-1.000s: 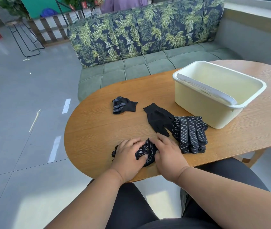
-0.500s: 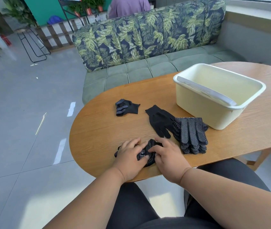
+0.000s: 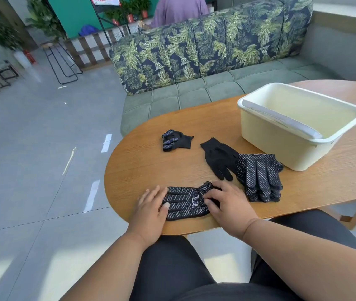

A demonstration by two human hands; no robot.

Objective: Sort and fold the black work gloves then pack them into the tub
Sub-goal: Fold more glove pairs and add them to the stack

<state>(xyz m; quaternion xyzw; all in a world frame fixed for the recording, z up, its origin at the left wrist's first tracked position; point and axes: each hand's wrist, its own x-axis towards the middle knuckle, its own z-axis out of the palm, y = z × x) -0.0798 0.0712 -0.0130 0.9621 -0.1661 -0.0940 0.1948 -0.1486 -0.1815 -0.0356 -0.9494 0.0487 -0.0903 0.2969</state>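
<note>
A black dotted work glove (image 3: pixel 185 203) lies flat at the near edge of the wooden table (image 3: pixel 142 168), fingers pointing left. My left hand (image 3: pixel 151 209) presses on its fingertips with straight fingers. My right hand (image 3: pixel 227 203) rests on its cuff end, fingers bent slightly over the fabric. A stack of dotted gloves (image 3: pixel 259 177) sits to the right, with a plain black glove (image 3: pixel 219 157) beside it. A folded glove (image 3: pixel 176 140) lies farther back. The cream tub (image 3: pixel 281 144) stands at the right, with nothing visible inside.
A green sofa with leaf-print cushions (image 3: pixel 194 57) runs behind the table. A person in purple (image 3: pixel 179 9) sits beyond it. Grey tiled floor (image 3: pixel 31 148) spreads to the left, with metal racks and plants at the far back.
The glove under my hands was bunched up a second ago and now lies spread flat. My left hand slid left and my right hand slid right along it.
</note>
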